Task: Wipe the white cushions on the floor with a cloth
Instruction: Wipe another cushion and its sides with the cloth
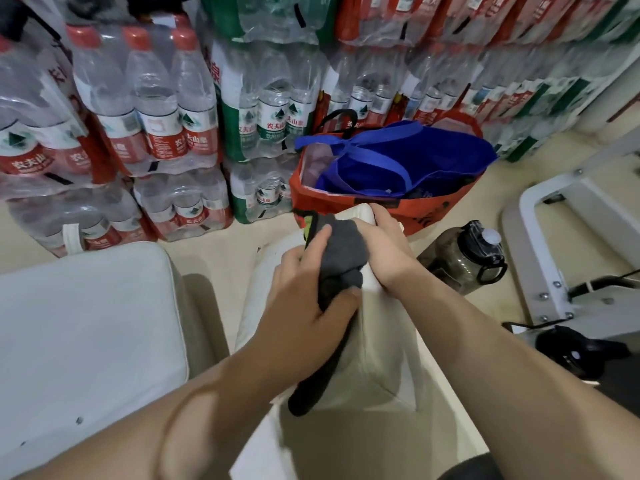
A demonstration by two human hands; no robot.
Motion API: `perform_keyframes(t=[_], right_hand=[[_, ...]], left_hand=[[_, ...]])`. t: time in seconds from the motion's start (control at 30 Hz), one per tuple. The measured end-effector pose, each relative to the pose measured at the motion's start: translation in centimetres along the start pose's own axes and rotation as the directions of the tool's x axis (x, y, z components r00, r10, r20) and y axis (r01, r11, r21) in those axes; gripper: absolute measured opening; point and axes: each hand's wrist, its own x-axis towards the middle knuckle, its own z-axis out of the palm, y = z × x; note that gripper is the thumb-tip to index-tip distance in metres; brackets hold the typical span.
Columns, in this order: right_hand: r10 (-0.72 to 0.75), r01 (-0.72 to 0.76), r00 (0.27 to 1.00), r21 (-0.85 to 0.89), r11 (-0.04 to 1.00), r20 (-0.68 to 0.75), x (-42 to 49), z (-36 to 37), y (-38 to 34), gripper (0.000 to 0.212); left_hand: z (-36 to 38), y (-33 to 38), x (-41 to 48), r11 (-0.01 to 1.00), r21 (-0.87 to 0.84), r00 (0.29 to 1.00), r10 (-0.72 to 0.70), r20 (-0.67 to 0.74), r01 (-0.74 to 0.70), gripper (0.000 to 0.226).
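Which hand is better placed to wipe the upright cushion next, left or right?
Left. The left hand grips the grey cloth on the upright cushion; the right hand holds the cushion's top edge.

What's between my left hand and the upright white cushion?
The grey cloth, gripped by the left hand against the cushion, as the head view shows.

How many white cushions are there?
2 clearly: one cushion lies flat at left; another stands on edge in the middle, held by the right hand. The white surface beneath may be a third.
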Motion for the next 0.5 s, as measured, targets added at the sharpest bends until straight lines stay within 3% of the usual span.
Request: perform_keyframes(t=[0.13,0.2,0.3,0.4,0.43,0.5], right_hand=[[0.022,-0.022,1.000,-0.001,1.000,-0.020,0.4,-0.4,0.3,0.093],[0.040,-0.040,0.999,-0.011,0.999,-0.022,0.5,-0.8,0.3,0.094],[0.079,-0.079,0.996,0.005,0.997,-0.051,0.7,-1.3,0.6,0.093],[0.068,-0.068,0.996,-0.012,0.998,-0.054,0.8,-0.7,0.6,0.088],[0.060,-0.061,0.997,-0.015,0.998,-0.055,1.0,-0.4,0.6,0.086],[0.071,-0.071,0.995,0.013,0.997,-0.070,1.5,-0.3,0.7,0.080]], left_hand=[[0.2,-0.3,0.6,0.992,0.127,0.999,0.011,-0.030,-0.007,0.069],[-0.2,-1.8,0.9,0.986,0.166,0.999,-0.009,-0.054,0.018,0.066],[-2.2,-6.1,2.4,0.936,0.248,0.967,-0.231,-0.104,0.250,0.063],[-3.3,-8.6,3.0,0.823,0.263,0.863,-0.474,-0.173,0.504,0.048],[-3.3,-8.4,2.9,0.819,0.268,0.861,-0.469,-0.194,0.507,0.040],[-2.8,-6.0,2.1,0.901,0.234,0.922,-0.318,-0.218,0.366,0.026]])
